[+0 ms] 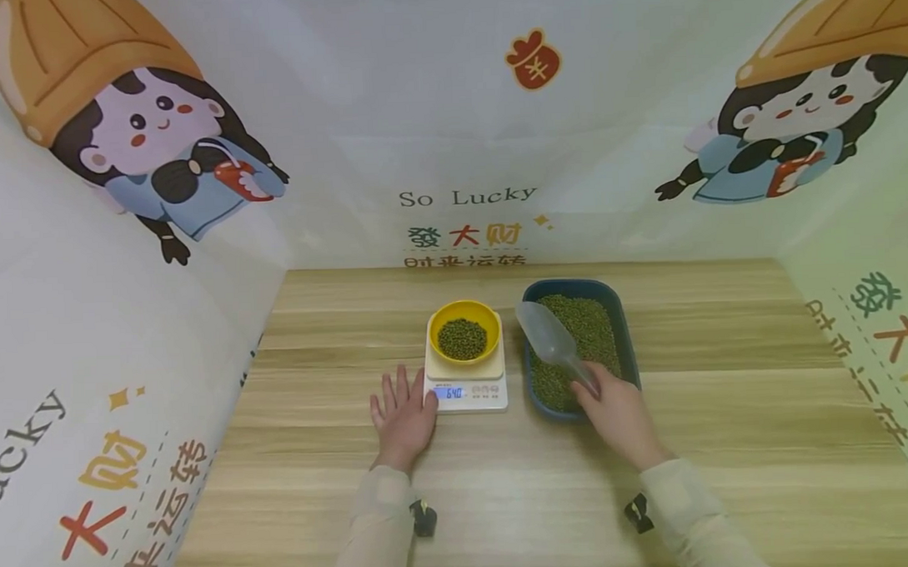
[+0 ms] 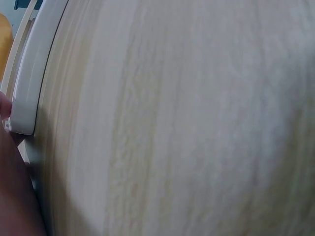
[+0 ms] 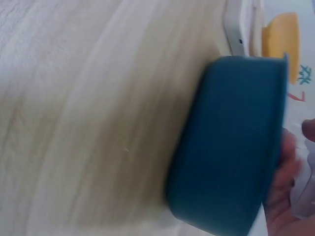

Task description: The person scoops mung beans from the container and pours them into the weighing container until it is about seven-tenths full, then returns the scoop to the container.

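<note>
My right hand (image 1: 619,414) grips the handle of a translucent grey scoop (image 1: 549,334), whose bowl points away over the left part of a dark blue tub (image 1: 630,344). Small green beans (image 1: 594,324), which look like mung beans, fill the tub. To its left, a white kitchen scale (image 1: 496,399) bears a yellow bowl (image 1: 492,349) with more green beans (image 1: 462,340) in it. The scale's display seems to read 64.0. My left hand (image 1: 406,423) rests with spread fingers on the table, its thumb against the scale's left edge. The left wrist view shows mostly tabletop.
The wood-grain table (image 1: 688,334) is bordered at the back and both sides by pale printed cloth (image 1: 343,112) with cartoon figures. In the right wrist view, the tub's outer wall (image 3: 231,137) stands close to the camera.
</note>
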The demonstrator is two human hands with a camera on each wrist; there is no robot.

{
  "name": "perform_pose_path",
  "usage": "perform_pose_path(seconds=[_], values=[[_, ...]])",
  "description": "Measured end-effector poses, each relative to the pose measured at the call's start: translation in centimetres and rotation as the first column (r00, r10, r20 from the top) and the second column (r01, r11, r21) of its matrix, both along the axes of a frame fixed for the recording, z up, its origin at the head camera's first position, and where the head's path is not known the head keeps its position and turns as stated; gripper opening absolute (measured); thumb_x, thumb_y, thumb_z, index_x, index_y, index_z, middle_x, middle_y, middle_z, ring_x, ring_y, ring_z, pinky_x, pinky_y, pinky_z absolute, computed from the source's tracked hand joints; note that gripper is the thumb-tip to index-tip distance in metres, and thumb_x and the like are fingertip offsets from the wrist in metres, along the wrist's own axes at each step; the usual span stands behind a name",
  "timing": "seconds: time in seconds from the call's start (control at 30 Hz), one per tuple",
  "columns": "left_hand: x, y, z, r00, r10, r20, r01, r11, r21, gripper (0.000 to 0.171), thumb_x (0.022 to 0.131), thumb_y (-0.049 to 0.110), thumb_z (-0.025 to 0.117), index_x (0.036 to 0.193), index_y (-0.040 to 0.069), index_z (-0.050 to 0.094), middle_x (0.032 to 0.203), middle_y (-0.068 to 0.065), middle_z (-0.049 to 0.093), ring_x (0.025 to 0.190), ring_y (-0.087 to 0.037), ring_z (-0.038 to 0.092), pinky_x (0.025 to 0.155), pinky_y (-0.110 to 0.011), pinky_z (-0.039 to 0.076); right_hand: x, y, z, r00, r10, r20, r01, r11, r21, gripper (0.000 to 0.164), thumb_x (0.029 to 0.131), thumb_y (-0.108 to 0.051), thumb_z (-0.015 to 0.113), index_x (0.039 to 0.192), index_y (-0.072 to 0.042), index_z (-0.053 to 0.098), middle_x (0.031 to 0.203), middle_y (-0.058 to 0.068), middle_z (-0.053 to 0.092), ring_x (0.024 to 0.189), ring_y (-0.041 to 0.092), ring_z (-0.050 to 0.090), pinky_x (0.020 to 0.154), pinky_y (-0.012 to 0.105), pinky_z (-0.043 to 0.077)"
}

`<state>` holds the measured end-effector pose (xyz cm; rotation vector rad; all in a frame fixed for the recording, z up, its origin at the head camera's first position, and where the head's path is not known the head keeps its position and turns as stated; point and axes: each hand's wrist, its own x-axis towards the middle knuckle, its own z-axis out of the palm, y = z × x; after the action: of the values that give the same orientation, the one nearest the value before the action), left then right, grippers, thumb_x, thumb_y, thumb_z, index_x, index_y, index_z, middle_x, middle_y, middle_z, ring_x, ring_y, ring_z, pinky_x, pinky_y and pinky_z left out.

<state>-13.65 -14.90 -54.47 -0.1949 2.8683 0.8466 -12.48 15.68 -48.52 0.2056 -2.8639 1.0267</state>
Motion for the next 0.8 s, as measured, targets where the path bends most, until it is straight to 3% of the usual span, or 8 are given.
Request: perform_pose_path(seconds=[0.1,0.3,0.5,0.6,0.7,0.8], values=[[0.0,-0.1,0.0,1.000,0.000,0.002,0.000,1.000,0.002,0.055,0.102,0.039,0.022,0.151,0.014,0.024,0.159,-0.010,-0.001,0.140,-0.034,-0.013,0.109,-0.060,-0.011,0.2,0.4,0.8,1.000,0.013,0.018,-0.013,1.000,0.003,0.035,0.091,-0.017,0.061,0.118,0.004,0.059,0.064,0.003,0.060,0.050,0.011,0.050,0.045,0.028,0.043],[0.0,-0.3,0.0,1.000,0.007,0.006,-0.007,1.000,-0.009,0.056,0.102,0.039,0.022,0.151,0.014,0.024,0.159,-0.011,-0.001,0.140,-0.034,-0.013,0.109,-0.060,-0.011,0.4,1.2,2.7,0.989,0.045,0.140,-0.050,0.998,0.031,0.035,0.091,-0.015,0.058,0.118,0.008,0.057,0.077,0.011,0.069,0.058,0.011,0.060,0.048,0.028,0.048],[0.0,-0.3,-0.1,1.000,-0.006,0.013,0.006,1.000,-0.017,0.056,0.102,0.040,0.021,0.152,0.014,0.022,0.159,-0.011,-0.002,0.140,-0.034,-0.014,0.109,-0.061,-0.011,0.5,2.4,3.7,0.974,0.090,0.208,-0.117,0.986,0.117,0.034,0.090,-0.015,0.056,0.115,0.009,0.058,0.075,0.011,0.066,0.055,0.014,0.055,0.047,0.029,0.047],[-0.1,-0.2,-0.2,1.000,-0.005,0.015,0.005,1.000,-0.014,0.056,0.102,0.040,0.021,0.152,0.015,0.022,0.159,-0.011,-0.002,0.140,-0.034,-0.015,0.109,-0.060,-0.011,0.5,3.0,3.9,0.977,0.114,0.182,-0.150,0.968,0.200,0.037,0.089,-0.017,0.058,0.114,0.009,0.059,0.082,0.017,0.068,0.063,0.024,0.060,0.057,0.041,0.053],[-0.1,-0.1,-0.2,1.000,-0.005,0.012,0.005,1.000,-0.012,0.056,0.101,0.040,0.022,0.151,0.015,0.023,0.159,-0.011,-0.002,0.140,-0.034,-0.014,0.109,-0.060,-0.011,0.7,3.6,4.0,0.978,0.140,0.157,-0.177,0.950,0.258,0.042,0.088,-0.018,0.059,0.120,0.010,0.057,0.102,0.027,0.067,0.083,0.037,0.064,0.074,0.053,0.053],[-0.2,0.0,-0.2,1.000,-0.010,0.009,0.010,1.000,-0.016,0.056,0.102,0.040,0.022,0.151,0.014,0.023,0.159,-0.012,-0.001,0.140,-0.035,-0.014,0.109,-0.061,-0.011,0.8,4.1,4.3,0.974,0.150,0.171,-0.195,0.937,0.291,0.045,0.089,-0.020,0.059,0.127,0.005,0.055,0.113,0.028,0.064,0.089,0.038,0.063,0.078,0.056,0.051]])
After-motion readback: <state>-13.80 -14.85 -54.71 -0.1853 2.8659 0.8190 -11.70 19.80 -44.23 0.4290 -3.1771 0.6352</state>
